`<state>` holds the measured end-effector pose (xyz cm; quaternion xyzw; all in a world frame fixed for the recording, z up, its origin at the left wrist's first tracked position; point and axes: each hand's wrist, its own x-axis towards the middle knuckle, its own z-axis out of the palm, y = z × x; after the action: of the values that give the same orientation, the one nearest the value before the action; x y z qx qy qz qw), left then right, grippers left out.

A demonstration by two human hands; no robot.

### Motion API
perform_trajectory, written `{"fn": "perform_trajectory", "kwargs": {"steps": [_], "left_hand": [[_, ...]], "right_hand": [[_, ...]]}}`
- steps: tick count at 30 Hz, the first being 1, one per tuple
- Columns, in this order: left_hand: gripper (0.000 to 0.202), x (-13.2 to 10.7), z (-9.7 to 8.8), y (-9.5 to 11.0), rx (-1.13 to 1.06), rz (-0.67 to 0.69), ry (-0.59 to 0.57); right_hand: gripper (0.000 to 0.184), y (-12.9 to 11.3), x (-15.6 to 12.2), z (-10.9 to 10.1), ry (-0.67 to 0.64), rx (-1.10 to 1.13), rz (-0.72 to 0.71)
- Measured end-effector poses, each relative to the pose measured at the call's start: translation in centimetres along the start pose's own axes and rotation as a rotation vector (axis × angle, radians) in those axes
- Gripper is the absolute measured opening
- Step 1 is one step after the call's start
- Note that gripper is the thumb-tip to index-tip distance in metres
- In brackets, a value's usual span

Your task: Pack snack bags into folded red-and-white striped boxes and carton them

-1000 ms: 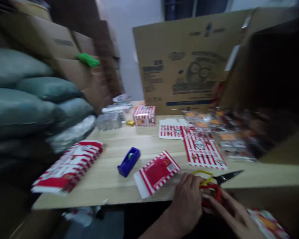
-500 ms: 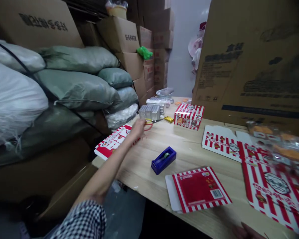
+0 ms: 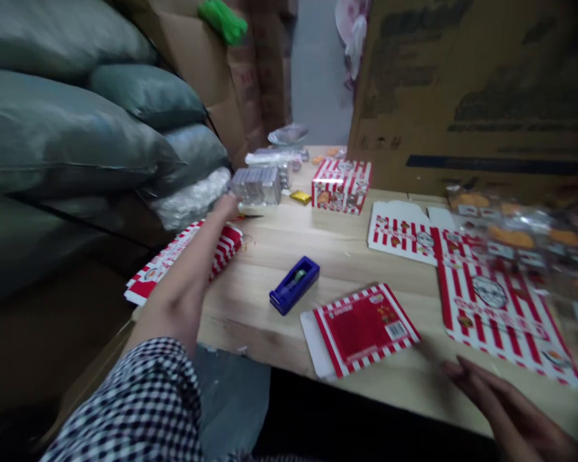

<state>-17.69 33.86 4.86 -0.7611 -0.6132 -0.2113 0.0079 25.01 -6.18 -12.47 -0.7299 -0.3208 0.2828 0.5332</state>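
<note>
My left hand (image 3: 227, 206) is at 11 o'clock by the scissors (image 3: 248, 217), grip unclear; my right hand (image 3: 505, 404) is open, empty, at 4 o'clock on the worktop (image 3: 241, 321), with sacks (image 3: 77, 122) at 10.

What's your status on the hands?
Left hand at the scissors, grip unclear. Right hand open, beside the red-striped flat carton. Blue tape dispenser between them, not blocking.

Grey-green sacks (image 3: 67, 122) (piled high) beside cardboard cartons (image 3: 192, 58)
</note>
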Motion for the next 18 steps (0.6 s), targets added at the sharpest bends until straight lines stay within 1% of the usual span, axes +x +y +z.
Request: {"fn": "perform_trajectory", "kwargs": {"steps": [1,2,3,4,5,6,7,8,9,10,11,12,14,15,16,18], "left_hand": [[0.047,-1.1,0.4,1.2,-0.016,0.034,0.004],[0.054,-2.7,0.8,2.7,-0.035,0.072,0.015],[0.055,-4.9,1.3,4.3,-0.062,0.121,0.025],[0.047,-7.6,1.7,6.1,-0.089,0.162,0.044],[0.041,-10.8,2.1,7.9,-0.128,0.218,0.051],[0.037,-14.1,2.4,9.6,-0.210,0.310,0.062],[0.035,-17.4,2.8,11.0,-0.270,0.389,0.077],[0.035,-20.3,3.3,12.1,-0.299,0.440,0.075],[0.035,-22.7,4.0,12.9,-0.308,0.420,0.096],[0.039,-24.4,4.7,13.2,-0.294,0.366,0.125],[0.050,-25.4,5.6,13.3,-0.257,0.303,0.137],[0.062,-25.8,6.5,13.0,-0.215,0.233,0.140],[0.083,-25.3,8.1,11.9,-0.140,0.118,0.089],[0.087,-24.8,8.6,11.2,-0.123,0.070,0.045],[0.086,-24.2,9.0,10.6,-0.118,0.031,-0.005],[0.081,-23.5,9.0,9.6,-0.123,-0.029,-0.087]], "right_hand": [[0.039,-1.0,0.0,0.3,0.039,0.013,0.006],[0.038,-1.9,0.2,0.5,0.053,0.047,-0.029],[0.037,-2.7,0.5,0.9,0.046,0.066,-0.079],[0.036,-3.4,0.9,1.2,0.039,0.044,-0.138],[0.034,-4.0,1.2,1.5,-0.006,-0.010,-0.216],[0.034,-4.5,1.6,1.8,-0.072,-0.066,-0.309],[0.034,-5.1,1.9,2.1,-0.145,-0.116,-0.404],[0.034,-5.6,2.2,2.5,-0.218,-0.157,-0.489],[0.035,-5.9,2.5,2.9,-0.280,-0.185,-0.561],[0.035,-6.2,2.9,3.3,-0.328,-0.202,-0.612],[0.035,-6.2,3.3,3.9,-0.360,-0.210,-0.641],[0.035,-6.0,3.8,4.4,-0.381,-0.213,-0.651],[0.037,-5.1,4.7,5.5,-0.382,-0.205,-0.645],[0.038,-4.5,5.0,5.9,-0.368,-0.197,-0.635],[0.039,-3.8,5.1,6.2,-0.346,-0.185,-0.625],[0.038,-2.7,4.6,5.9,-0.306,-0.157,-0.608]]}}
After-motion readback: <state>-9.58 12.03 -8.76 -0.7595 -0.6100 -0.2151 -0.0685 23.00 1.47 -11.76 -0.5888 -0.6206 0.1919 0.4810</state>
